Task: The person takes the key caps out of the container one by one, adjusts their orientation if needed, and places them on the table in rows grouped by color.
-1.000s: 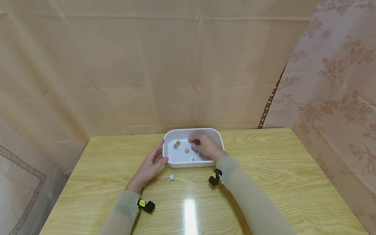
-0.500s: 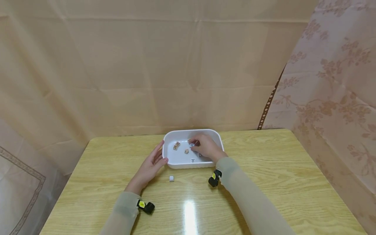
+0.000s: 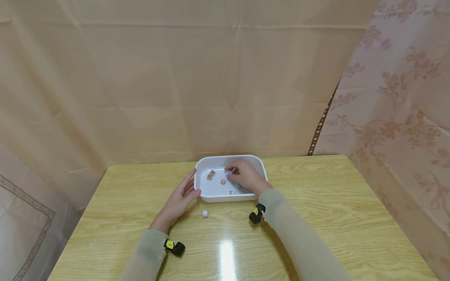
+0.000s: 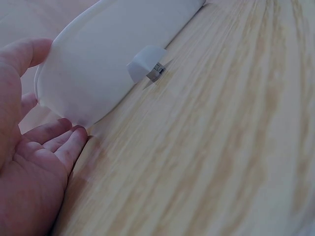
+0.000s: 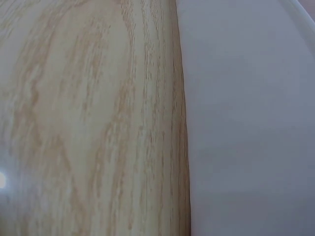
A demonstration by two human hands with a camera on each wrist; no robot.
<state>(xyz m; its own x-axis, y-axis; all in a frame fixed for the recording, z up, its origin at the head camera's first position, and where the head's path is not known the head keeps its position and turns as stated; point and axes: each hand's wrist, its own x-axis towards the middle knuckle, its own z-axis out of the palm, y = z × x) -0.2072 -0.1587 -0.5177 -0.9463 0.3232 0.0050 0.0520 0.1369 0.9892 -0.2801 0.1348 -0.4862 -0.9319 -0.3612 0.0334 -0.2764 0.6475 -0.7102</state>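
Observation:
In the head view a white plastic tub (image 3: 202,198) stands on the table with several small cubes inside. My left hand (image 3: 178,200) steadies its left end from outside, thumb at the near corner; the left wrist view shows the fingers (image 4: 73,147) against the tub's side. My right hand (image 3: 247,175) reaches into the tub and appears to pinch a small white cube (image 3: 228,172) between thumb and index finger, partly hidden. Tan cubes (image 3: 209,176) lie to the left, another tan cube (image 3: 223,182) nearer the middle. A white cube with a dark mark (image 3: 230,192) lies by the near wall.
One loose white cube (image 3: 205,214) sits on the wooden table (image 3: 316,203) in front of the tub. Beige cloth (image 3: 175,78) hangs behind the table, and patterned cloth (image 3: 404,117) on the right. The right wrist view shows only tabletop and the tub's wall (image 5: 246,123).
My right fingertips and the white cube between them have shifted slightly left within the tub. The tan cube behind the fingertips is now hidden. My left hand stays at the tub's end.

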